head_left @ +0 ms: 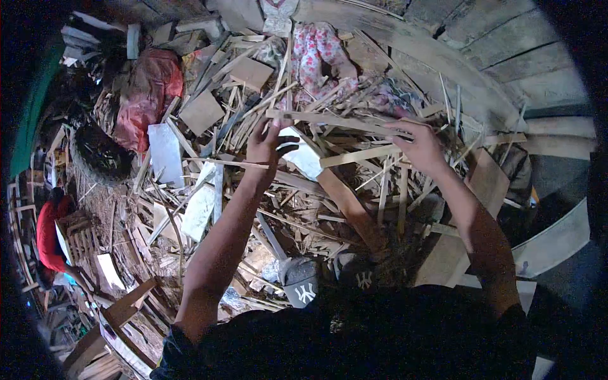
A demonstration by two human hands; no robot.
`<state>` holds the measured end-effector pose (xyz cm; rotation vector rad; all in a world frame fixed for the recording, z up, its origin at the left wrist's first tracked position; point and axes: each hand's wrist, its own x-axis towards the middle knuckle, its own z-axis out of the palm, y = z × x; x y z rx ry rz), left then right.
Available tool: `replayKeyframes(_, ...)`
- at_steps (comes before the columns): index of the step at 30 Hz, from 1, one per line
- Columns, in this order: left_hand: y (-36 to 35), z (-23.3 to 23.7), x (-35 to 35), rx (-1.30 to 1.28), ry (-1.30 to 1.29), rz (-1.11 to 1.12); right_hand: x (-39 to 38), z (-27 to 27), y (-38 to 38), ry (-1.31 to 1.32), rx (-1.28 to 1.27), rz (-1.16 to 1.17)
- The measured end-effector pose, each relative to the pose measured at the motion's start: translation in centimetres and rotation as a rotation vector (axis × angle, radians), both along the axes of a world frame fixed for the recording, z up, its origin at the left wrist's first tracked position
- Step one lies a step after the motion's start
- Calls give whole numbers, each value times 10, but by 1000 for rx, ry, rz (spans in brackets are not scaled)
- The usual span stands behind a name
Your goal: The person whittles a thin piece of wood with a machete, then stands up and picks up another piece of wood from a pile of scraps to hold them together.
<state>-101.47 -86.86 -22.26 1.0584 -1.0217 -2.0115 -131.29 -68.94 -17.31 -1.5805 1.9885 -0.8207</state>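
A long, thin wooden strip (pixel 335 120) spans the space between my two hands, raised over a heap of scrap wood. My left hand (pixel 263 147) pinches its left end between thumb and fingertip, with the other fingers curled loosely. At the opposite end, the fingers of my right hand (pixel 419 144) close on the strip. Under the right hand lies a broader pale slat (pixel 361 156), slanting down to the left. A white-faced board (pixel 304 155) and a brown plank (pixel 351 209) show below the strip.
Scrap wood covers the ground around my grey shoes (pixel 299 282). A red sack (pixel 149 95) and a tyre (pixel 98 155) are at the left, floral cloth (pixel 320 54) at the back. A person in red (pixel 52 234) is at far left. A plank wall (pixel 506 44) bounds the right.
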Motion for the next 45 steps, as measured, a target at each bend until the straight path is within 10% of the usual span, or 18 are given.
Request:
replayKeyframes(19,17,-39,41,-87,-67,87,-22,-59,47,-63,305,-45)
replayKeyframes(26,37,-63,124,263,-100,266,6,-60,27,-152,279,-16)
replayKeyframes(45,37,-57,279,129,-244,979,135,-130,-111,-144,-220,198)
